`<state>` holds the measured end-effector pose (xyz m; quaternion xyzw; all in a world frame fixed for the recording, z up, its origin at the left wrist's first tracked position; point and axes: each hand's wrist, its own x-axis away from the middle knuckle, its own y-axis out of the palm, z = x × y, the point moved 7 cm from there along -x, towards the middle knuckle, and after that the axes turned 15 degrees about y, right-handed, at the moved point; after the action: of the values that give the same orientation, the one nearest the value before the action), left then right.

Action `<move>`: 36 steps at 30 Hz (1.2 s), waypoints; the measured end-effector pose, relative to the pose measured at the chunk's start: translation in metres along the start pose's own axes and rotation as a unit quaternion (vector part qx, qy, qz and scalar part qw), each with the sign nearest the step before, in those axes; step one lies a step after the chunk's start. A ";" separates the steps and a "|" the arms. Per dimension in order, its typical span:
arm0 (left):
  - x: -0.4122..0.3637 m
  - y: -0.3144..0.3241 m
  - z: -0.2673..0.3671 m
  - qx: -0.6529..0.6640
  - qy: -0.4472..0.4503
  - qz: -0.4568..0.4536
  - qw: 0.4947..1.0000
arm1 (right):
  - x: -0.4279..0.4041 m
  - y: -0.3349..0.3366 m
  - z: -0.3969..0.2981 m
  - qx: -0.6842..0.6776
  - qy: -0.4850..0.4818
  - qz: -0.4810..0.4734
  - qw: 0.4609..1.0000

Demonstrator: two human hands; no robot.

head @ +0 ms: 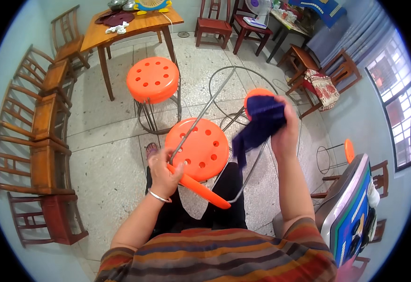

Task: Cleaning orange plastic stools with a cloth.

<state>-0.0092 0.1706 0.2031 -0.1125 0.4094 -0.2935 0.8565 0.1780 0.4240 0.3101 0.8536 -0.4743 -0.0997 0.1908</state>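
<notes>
My left hand (166, 172) grips the orange round seat (205, 192) of a stool with thin metal legs, which is tilted on edge before me. The bare wire legs (205, 109) of this stool stretch away from me to a metal ring (239, 67). Bunched in my right hand (286, 130) is a dark blue cloth (262, 120), next to one of the legs; whether it touches the metal I cannot tell. Just beyond the tilted seat, another orange stool (200, 148) with holes in its top stands upright. The cloth partly covers a further orange seat (256, 93).
Upright orange stool (152, 77) stands ahead on the left, near a wooden table (138, 26). Wooden chairs (46, 120) line the left wall. At right are a chair with patterned cloth (322, 88), a small orange stool (349, 151) and a blue-topped table (350, 211).
</notes>
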 end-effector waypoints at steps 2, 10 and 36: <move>0.015 0.000 -0.019 0.008 0.002 -0.016 1.000 | -0.056 -0.006 0.016 -0.045 -0.014 0.025 0.999; 0.013 0.017 -0.044 0.136 0.030 -0.004 0.990 | -0.199 0.009 0.121 0.437 -0.119 0.215 0.865; 0.009 0.014 -0.037 0.112 0.065 -0.014 0.991 | 0.004 0.015 0.114 -0.328 0.254 -0.119 0.902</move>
<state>-0.0269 0.1783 0.1674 -0.0025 0.4273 -0.3564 0.8309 0.1284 0.3875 0.2134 0.7894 -0.2454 -0.0513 0.5604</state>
